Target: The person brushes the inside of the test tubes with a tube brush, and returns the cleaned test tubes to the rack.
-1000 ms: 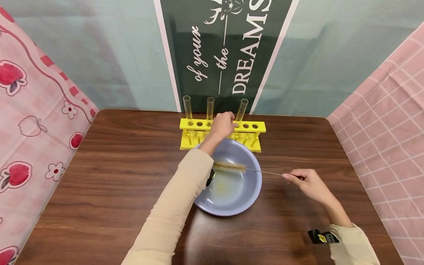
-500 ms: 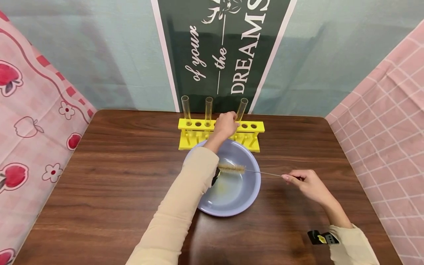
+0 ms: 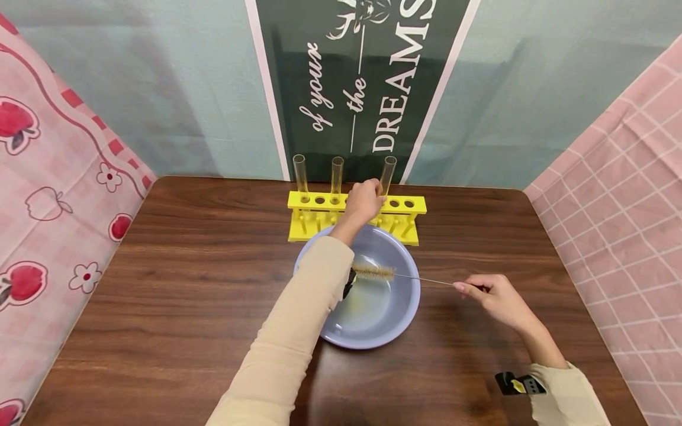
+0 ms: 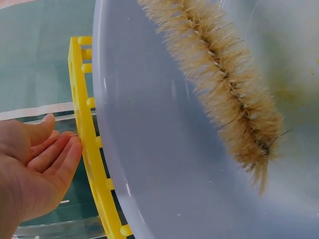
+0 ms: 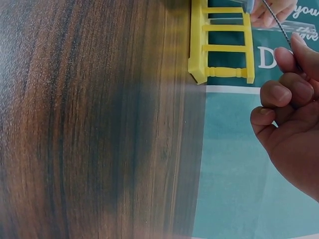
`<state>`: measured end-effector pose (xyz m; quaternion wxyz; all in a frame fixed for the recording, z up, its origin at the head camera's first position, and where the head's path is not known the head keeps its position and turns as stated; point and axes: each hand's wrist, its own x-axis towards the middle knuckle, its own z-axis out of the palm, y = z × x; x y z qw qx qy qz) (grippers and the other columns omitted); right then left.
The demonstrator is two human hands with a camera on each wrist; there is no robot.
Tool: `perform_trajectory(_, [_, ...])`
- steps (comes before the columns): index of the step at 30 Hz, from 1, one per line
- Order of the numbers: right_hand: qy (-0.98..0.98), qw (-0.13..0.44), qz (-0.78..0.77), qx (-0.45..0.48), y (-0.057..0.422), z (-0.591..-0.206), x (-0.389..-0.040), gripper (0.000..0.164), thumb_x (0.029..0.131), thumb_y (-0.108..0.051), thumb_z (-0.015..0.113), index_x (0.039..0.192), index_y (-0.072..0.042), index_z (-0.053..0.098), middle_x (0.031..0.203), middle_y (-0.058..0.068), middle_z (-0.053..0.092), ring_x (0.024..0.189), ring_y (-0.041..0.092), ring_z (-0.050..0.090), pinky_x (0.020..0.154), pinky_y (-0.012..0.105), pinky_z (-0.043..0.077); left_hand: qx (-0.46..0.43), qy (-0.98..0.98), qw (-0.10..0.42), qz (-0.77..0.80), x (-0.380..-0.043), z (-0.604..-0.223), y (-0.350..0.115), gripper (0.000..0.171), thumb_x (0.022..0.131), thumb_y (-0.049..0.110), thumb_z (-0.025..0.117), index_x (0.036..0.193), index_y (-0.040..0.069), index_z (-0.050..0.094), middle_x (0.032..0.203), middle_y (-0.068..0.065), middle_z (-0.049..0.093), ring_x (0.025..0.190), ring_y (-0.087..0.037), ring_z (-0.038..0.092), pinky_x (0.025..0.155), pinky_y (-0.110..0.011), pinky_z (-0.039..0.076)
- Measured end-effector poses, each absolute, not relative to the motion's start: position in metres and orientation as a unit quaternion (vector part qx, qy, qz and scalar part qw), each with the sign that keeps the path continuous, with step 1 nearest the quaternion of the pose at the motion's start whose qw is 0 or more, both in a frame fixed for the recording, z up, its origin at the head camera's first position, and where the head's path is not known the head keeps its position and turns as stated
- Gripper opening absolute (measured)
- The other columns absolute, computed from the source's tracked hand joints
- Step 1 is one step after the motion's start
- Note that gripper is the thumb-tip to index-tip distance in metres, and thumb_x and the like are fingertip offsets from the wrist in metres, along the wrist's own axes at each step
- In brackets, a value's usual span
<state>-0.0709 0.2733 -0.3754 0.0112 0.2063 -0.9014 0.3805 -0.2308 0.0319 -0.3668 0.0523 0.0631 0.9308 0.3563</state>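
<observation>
My left hand (image 3: 364, 201) reaches over the basin to the yellow test tube rack (image 3: 421, 204). Its fingers hold the rightmost glass test tube (image 3: 389, 171) just above the rack's top bar. Two more test tubes, a left one (image 3: 301, 177) and a middle one (image 3: 337, 177), stand in rack holes. Off to the right, my right hand (image 3: 498, 299) pinches the thin wire handle of a test tube brush (image 3: 375, 272). The tan bristles (image 4: 224, 74) lie over the basin, partly hidden by the left forearm in the head view.
A lavender basin (image 3: 407, 296) with cloudy, yellowish liquid stands in front of the rack on the brown wooden table (image 3: 186, 284). Behind the table hangs a printed cloth (image 3: 213, 89); a pink apple-patterned cloth is on the left and a pink grid one on the right.
My left hand has shifted slightly right along the rack, and the test tube at its fingers stands a little more upright. My right hand and the brush have barely moved.
</observation>
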Motion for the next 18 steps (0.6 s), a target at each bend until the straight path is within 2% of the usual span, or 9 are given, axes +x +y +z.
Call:
perform_trajectory(5, [-0.901,0.012,0.379,0.209,0.274,-0.375,-0.071,0.03,0.077,0.011,0.062,0.063,-0.015,0.056,0.055,-0.012,0.036,0.05,-0.001,0.03,0.042,0.023,0.029,0.066,0.926,0.051,0.367,-0.23,-0.364,0.03,0.012,0.089,0.019,0.059,0.091,0.009,0.054,0.077,-0.005,0.052,0.07,-0.018,0.052,0.058,-0.025,0.04])
perform_trajectory(10, [-0.901,0.011,0.379,0.21,0.273,-0.375,-0.072,0.029,0.078,0.011,0.062,0.064,-0.014,0.057,0.055,-0.011,0.037,0.05,-0.001,0.03,0.042,0.023,0.029,0.087,0.932,0.054,0.349,-0.231,-0.357,0.028,0.015,0.09,0.021,0.056,0.098,0.008,0.053,0.081,-0.005,0.054,0.075,-0.017,0.054,0.064,-0.024,0.044])
perform_trajectory(14, [-0.902,0.012,0.376,0.211,0.273,-0.373,-0.07,0.029,0.077,0.012,0.062,0.063,-0.014,0.057,0.056,-0.012,0.037,0.051,-0.002,0.03,0.042,0.023,0.029,0.111,0.933,0.037,0.341,-0.229,-0.349,0.026,0.017,0.091,0.022,0.055,0.101,0.008,0.052,0.083,-0.005,0.055,0.078,-0.018,0.054,0.068,-0.026,0.044])
perform_trajectory(18, [-0.903,0.011,0.376,0.205,0.273,-0.374,-0.071,0.029,0.078,0.011,0.062,0.063,-0.013,0.056,0.055,-0.012,0.037,0.05,-0.002,0.03,0.041,0.023,0.028,0.117,0.927,0.017,0.357,-0.227,-0.341,0.024,0.017,0.091,0.022,0.055,0.101,0.009,0.052,0.079,-0.004,0.054,0.074,-0.016,0.055,0.065,-0.025,0.044])
